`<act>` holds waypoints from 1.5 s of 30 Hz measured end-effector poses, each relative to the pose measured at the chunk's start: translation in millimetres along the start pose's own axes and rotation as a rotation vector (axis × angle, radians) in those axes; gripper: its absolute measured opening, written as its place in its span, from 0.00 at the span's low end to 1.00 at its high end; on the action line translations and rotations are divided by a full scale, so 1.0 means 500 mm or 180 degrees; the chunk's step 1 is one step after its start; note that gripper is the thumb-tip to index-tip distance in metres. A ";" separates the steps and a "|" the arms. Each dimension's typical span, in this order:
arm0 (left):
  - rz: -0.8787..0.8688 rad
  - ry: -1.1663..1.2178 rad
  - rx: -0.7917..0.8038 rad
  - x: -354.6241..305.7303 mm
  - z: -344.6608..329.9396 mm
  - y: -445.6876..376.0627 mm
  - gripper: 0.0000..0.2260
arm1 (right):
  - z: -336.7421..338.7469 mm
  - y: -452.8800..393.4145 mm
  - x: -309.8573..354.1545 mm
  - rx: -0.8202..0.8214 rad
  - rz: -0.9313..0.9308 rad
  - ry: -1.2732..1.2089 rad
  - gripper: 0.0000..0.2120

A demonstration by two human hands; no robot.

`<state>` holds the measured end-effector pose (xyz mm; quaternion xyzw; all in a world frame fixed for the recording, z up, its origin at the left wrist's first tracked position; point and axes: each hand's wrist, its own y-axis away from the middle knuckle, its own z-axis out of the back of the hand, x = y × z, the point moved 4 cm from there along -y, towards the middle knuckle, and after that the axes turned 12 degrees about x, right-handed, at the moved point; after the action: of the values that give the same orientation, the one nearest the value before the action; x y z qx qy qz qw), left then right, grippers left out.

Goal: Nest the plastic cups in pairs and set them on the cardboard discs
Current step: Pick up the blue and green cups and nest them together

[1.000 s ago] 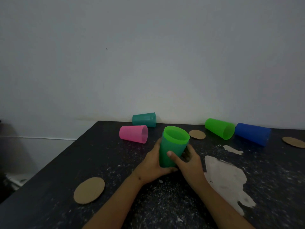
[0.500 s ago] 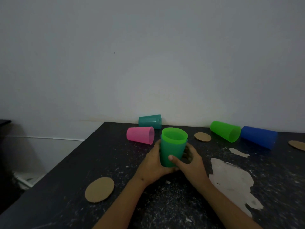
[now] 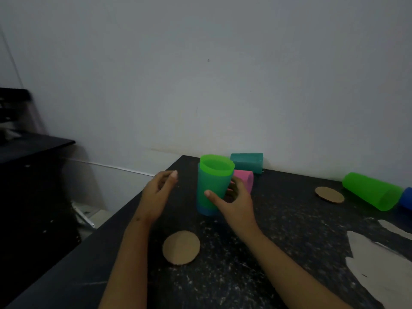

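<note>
- Your right hand [image 3: 234, 202] holds the nested pair of plastic cups [image 3: 213, 186]: a bright green cup sits inside a blue one, whose base shows as a blue band at the bottom.
- Your fingers [image 3: 208, 194] are wrapped round the pair, thumb on the near side and the rest curled round the far side (those are partly hidden behind the cup wall).
- The pair stands upright, mouth up, over the dark speckled tabletop [image 3: 256, 264]; you cannot tell whether its base touches the surface or hangs just above it.
- Your left hand [image 3: 157, 197] is just beside the pair on its left, apart from it, fingers loosely spread and slightly curled, pinching nothing.
- The nearest round brown cardboard disc [image 3: 181, 247] lies flat on the tabletop between your forearms, nearer to you than the pair, with nothing on it.
- A second cardboard disc [image 3: 329, 194] lies flat farther right, also bare.
- A pink plastic cup [image 3: 245, 178] lies on its side directly behind the pair and your right hand.
- A teal plastic cup [image 3: 247, 162] lies on its side at the wall, behind the pink one.
- A second bright green plastic cup [image 3: 371, 190] lies on its side at the right, mouth toward you, with a dark blue cup [image 3: 406, 197] beside it at the frame edge (mostly cut off).
- A pale worn patch [image 3: 379, 259] marks the tabletop at the lower right.
</note>
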<state>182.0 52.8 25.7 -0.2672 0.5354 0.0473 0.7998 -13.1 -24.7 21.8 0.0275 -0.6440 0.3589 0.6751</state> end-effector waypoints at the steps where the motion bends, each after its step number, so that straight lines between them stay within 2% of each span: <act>1: 0.0026 0.0046 -0.0156 0.012 0.007 0.003 0.10 | -0.014 -0.009 -0.001 0.0021 0.0001 0.0014 0.27; 4: 0.0174 0.0349 -0.0309 0.058 0.004 0.001 0.08 | -0.060 -0.046 -0.011 0.0021 0.0013 0.0004 0.30; 7: 0.0227 0.0613 -0.0030 0.063 -0.028 -0.012 0.11 | -0.091 -0.077 -0.025 -0.0021 0.0047 0.0019 0.32; 14: 0.0362 0.1059 0.0185 0.076 -0.059 -0.028 0.16 | -0.111 -0.111 -0.074 -0.0032 -0.0100 0.0049 0.34; 16: 0.0423 0.1090 0.0166 0.081 -0.060 -0.032 0.21 | -0.110 -0.115 -0.086 0.0021 -0.0149 0.0094 0.34; 19: 0.0629 0.1097 0.0185 0.087 -0.061 -0.034 0.34 | -0.110 -0.118 -0.096 0.0177 -0.0253 0.0116 0.33; 21: 0.0682 0.1073 0.0203 0.088 -0.061 -0.032 0.37 | -0.111 -0.116 -0.100 0.0234 -0.0301 0.0159 0.32; 29: 0.0827 0.0834 0.0115 0.080 -0.058 -0.026 0.26 | -0.115 -0.109 -0.101 0.0460 -0.0541 0.0317 0.35; 32: 0.0681 0.0574 -0.0173 0.064 -0.053 -0.021 0.20 | -0.109 -0.097 -0.096 0.0554 -0.0722 0.0268 0.38; 36: 0.0554 -0.0195 -0.0706 0.039 -0.049 -0.007 0.14 | -0.093 -0.050 -0.084 0.0743 -0.0912 0.0280 0.41; 41: 0.0178 -0.0429 -0.1337 -0.021 -0.042 0.027 0.11 | -0.059 0.030 -0.050 0.0759 -0.1026 0.0187 0.33; 45: -0.0484 -0.0516 -0.1179 -0.094 -0.085 0.056 0.10 | -0.014 0.090 -0.025 0.0599 -0.1135 -0.0059 0.24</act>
<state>116.7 66.0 44.4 -0.4446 0.4298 0.1058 0.7787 -29.5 6.4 -9.3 0.2074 -0.5987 0.2920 0.7164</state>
